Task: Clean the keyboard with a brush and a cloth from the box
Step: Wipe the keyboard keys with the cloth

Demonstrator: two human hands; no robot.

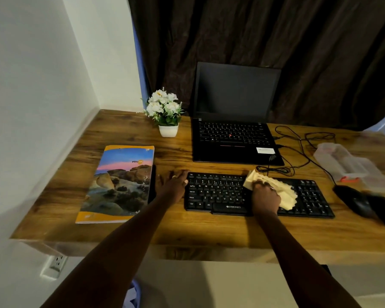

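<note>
Head view shows the desk (pixel 209 232) edge nearest, with the keyboard (pixel 220 194) lying just beyond it. The left hand (pixel 172 183) lies flat with straight fingers at the keyboard's left end, thumb against its edge, apparently steadying it. The right hand (pixel 266 195) bunches the pale cloth (pixel 286 192) in curled fingers and presses it onto the keys right of the middle, beside the number pad. The wiping step looks under way, but which keys are already wiped cannot be told. Right of the keyboard sits a mouse (pixel 358 201), and beyond it the clear box (pixel 351 165) holds something orange. Whether that is the brush is unclear. If so, brushing is probably done, leaving the remaining wipe. Farther back stand a laptop (pixel 233 138) and potted flowers (pixel 165 107).
</note>
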